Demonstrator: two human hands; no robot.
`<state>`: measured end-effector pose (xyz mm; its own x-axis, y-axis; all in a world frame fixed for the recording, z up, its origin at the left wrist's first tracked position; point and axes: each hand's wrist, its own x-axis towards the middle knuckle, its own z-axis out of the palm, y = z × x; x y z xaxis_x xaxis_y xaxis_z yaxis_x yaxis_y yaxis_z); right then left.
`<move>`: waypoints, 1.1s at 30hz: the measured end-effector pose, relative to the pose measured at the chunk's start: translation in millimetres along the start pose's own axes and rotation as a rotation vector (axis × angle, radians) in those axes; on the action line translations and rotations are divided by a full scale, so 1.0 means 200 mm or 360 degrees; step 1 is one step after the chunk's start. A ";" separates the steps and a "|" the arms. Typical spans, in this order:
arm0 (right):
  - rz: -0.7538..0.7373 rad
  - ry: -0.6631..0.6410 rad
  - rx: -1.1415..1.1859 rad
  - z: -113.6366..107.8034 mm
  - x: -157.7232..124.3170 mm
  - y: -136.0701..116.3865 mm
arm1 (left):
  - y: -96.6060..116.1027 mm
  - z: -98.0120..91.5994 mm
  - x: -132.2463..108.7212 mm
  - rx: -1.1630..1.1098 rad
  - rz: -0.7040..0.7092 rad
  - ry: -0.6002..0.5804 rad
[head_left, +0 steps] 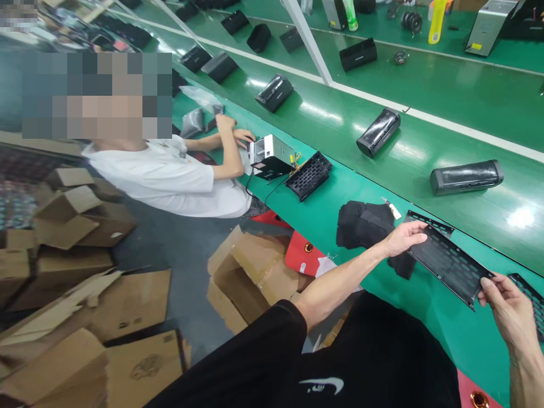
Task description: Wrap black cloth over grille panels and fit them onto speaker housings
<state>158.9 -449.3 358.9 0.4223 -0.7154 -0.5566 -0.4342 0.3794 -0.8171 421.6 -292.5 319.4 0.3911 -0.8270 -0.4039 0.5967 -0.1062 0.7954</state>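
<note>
Broadly, a smooth, glossy green conveyor belt (459, 130) runs diagonally across the scene, with a matte green bench (446, 340) along its near side. Beside the bench, a co-worker in a white shirt (170, 175) has both hands at a boxy silver-and-black unit (274, 156). Below the bench edge sits one open cardboard carton (266, 263), its flaps spread. Three rounded, shiny black casings (466, 177) lie nearest on the belt, well apart from one another.

Next in size comes the held panel (450, 263): one thin black rectangle with rows of slots and a fine, dark surface, tilted above the bench near the belt's edge. A slotted panel (429, 220) lies just behind it, another (529, 300) beyond the right hand, and a slotted black piece (308, 175) beside the unit. One pile of flat, soft-looking black sheets (363, 224) rests near the left forearm. Green bench surface shows between the held panel and the bench's front edge, giving room to move.

The left hand (403, 238) pinches the panel's far-left corner between thumb and fingers; the right hand (508, 303) grips the opposite end, thumb on top.
</note>
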 end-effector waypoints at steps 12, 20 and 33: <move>0.0040 -0.0046 0.0270 0.02 -0.01 0.02 | -0.02 0.00 0.01 -0.0168 -0.0125 0.0113; 0.0132 -0.0097 0.0434 0.06 -0.02 0.00 | -0.04 -0.02 0.01 -0.0314 -0.0127 0.0171; -0.0032 -0.0330 0.0520 0.40 -0.01 -0.07 | 0.00 0.20 0.01 -0.1265 -0.0095 0.0107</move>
<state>227.6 -406.3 358.5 0.5948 -0.6033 -0.5313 -0.1620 0.5574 -0.8143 394.7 -316.3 336.0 0.3692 -0.7944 -0.4822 0.9288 0.2972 0.2215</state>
